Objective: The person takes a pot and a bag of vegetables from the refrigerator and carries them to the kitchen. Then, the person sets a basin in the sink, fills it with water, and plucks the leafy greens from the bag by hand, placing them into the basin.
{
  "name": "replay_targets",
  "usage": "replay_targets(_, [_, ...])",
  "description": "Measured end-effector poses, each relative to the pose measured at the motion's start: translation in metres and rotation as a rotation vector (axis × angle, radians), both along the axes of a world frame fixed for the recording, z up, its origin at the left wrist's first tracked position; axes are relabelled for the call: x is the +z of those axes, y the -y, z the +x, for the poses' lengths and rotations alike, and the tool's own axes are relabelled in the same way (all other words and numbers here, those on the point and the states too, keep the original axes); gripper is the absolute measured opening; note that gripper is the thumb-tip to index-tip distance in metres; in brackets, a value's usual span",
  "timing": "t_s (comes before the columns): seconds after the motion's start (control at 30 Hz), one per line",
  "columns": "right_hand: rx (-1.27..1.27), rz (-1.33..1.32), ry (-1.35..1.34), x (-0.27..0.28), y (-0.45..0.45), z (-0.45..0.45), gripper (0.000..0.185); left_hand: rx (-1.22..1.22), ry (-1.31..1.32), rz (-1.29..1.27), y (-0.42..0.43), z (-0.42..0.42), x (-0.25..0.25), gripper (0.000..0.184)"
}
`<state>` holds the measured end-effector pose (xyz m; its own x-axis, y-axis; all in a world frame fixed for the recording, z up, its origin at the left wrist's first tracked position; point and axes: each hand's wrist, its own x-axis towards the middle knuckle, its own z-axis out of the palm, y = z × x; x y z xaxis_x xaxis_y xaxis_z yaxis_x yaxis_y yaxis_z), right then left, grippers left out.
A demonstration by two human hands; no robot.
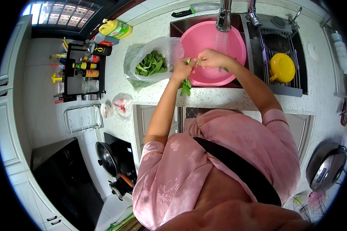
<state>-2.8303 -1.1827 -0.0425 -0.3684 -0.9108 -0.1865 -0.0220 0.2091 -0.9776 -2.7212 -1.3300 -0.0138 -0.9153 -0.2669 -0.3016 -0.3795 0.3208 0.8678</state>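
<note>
Over the near left side of a pink basin, both my hands are close together on a stem of leafy greens. My left hand is closed around the greens, whose leaves hang below it by the basin's rim. My right hand pinches the stem's other end, and a small leaf shows under its wrist. Water runs from the faucet into the basin, which sits in the sink. Left of my hands lies an open plastic bag with more leafy greens inside.
A yellow pot-like vessel sits on the rack in the right sink. Behind the basin lies a knife with a black and green handle. A small bag of meat, a bottle rack and a yellow detergent bottle stand left.
</note>
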Motion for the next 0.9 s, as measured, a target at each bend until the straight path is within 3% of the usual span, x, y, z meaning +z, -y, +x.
replay_targets(0.07, [0.012, -0.067, -0.181, 0.0, 0.002, 0.004, 0.014, -0.009, -0.006, -0.027, 0.0, 0.001, -0.01, 0.025])
replay_targets(0.17, [-0.049, -0.029, -0.195, 0.034, -0.006, 0.014, 0.016, 0.026, -0.12, -0.03, -0.003, 0.002, -0.015, 0.025])
replay_targets(0.37, [-0.115, -0.161, -0.648, -0.001, 0.002, 0.014, 0.01, 0.026, -0.192, -0.18, -0.005, 0.006, -0.023, 0.026])
replay_targets(0.4, [-0.114, -0.161, -0.648, -0.005, 0.003, 0.015, 0.01, 0.04, -0.208, -0.016, -0.007, 0.007, -0.024, 0.026])
replay_targets(0.43, [-0.14, -0.187, -0.405, -0.01, 0.003, 0.016, 0.01, 0.054, -0.223, 0.149, -0.009, 0.009, -0.025, 0.026])
replay_targets(0.47, [-0.164, -0.212, -0.161, -0.014, 0.003, 0.016, 0.01, 0.055, -0.223, 0.149, -0.012, 0.009, -0.019, 0.026])
replay_targets(0.53, [-0.207, -0.141, -0.002, -0.022, 0.0, 0.013, 0.015, 0.219, -0.062, 0.597, -0.02, 0.008, -0.001, 0.026])
replay_targets(0.6, [-0.246, -0.069, 0.155, -0.012, -0.003, 0.012, 0.022, 0.276, -0.059, 0.698, -0.009, 0.005, -0.003, 0.027])
replay_targets(0.67, [-0.319, 0.1, -0.431, -0.002, -0.01, 0.015, 0.028, 0.34, -0.049, 0.805, 0.0, 0.003, -0.004, 0.028])
replay_targets(0.7, [-0.313, 0.103, -0.427, -0.01, -0.007, 0.018, 0.028, 0.374, -0.073, 0.885, 0.003, 0.001, -0.004, 0.028])
replay_targets(0.77, [-0.566, -0.286, -1.024, -0.031, 0.001, 0.017, 0.036, 0.403, -0.118, 1.021, 0.01, 0.001, -0.008, 0.029])
replay_targets(0.8, [-0.565, -0.287, -1.028, -0.013, 0.001, 0.018, 0.036, 0.402, -0.122, 1.021, 0.009, -0.002, -0.007, 0.029])
replay_targets(0.87, [-0.263, -0.008, -0.188, 0.02, 0.002, 0.027, 0.039, 0.528, -0.147, 1.066, 0.005, -0.003, -0.006, 0.028])
replay_targets(0.9, [-0.263, -0.005, -0.189, 0.009, 0.008, 0.032, 0.039, 0.528, -0.147, 1.069, 0.004, -0.004, -0.009, 0.028])
